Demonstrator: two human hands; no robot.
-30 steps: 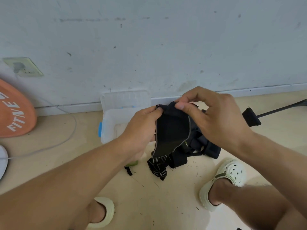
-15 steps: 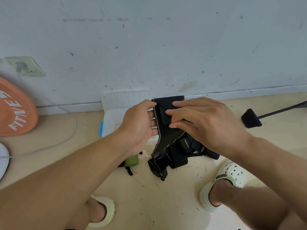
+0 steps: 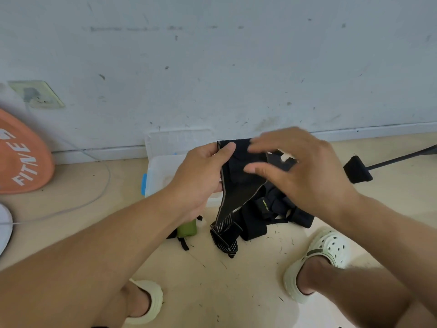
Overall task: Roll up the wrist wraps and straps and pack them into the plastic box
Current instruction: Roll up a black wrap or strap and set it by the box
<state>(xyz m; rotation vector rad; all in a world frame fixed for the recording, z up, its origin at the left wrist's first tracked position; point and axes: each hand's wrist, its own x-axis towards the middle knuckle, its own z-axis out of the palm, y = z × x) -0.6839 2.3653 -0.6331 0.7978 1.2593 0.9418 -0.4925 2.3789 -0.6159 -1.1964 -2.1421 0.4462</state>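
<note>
Floor (image 3: 212, 292) by wall | wrap (image 3: 238, 181) top pinched by left hand (image 3: 201, 178) | right hand (image 3: 305, 171) spread, holding nothing | roll best kept tight, edges aligned | box (image 3: 163, 171) behind

One head-worn view looks forward and down, close over the floor (image 3: 212, 285) toward the wall (image 3: 236, 67).

right hand (image 3: 305, 171) motion-blurred, plastic box (image 3: 163, 171) half hidden behind hands
</note>
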